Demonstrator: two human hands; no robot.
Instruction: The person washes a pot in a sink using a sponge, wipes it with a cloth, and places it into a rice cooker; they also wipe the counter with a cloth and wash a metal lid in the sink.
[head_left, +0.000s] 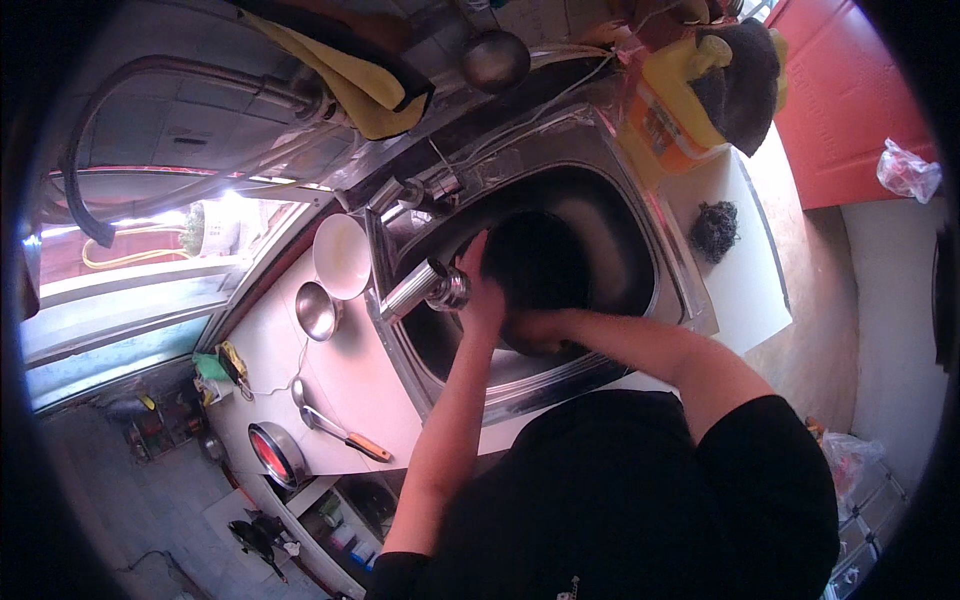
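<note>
A dark round pan (536, 255), perhaps a wok, sits in the stainless steel sink (622, 262) in front of me. My left hand (484, 292) lies along the pan's left edge, right beside the chrome faucet spout (420, 289), with its fingers stretched away from me. Whether those fingers grip the edge is unclear. Low over the near part of the pan is my right hand (536, 330), reaching in from the right. It is dark and blurred, so what its fingers hold is hidden.
Left of the sink stand a white bowl (342, 256), a metal bowl (317, 311), a slotted turner (345, 435) and a steel basin (276, 454). On the right, a dark scouring pad (714, 231) lies near a yellow-orange container (667, 112). A yellow cloth (360, 75) hangs above.
</note>
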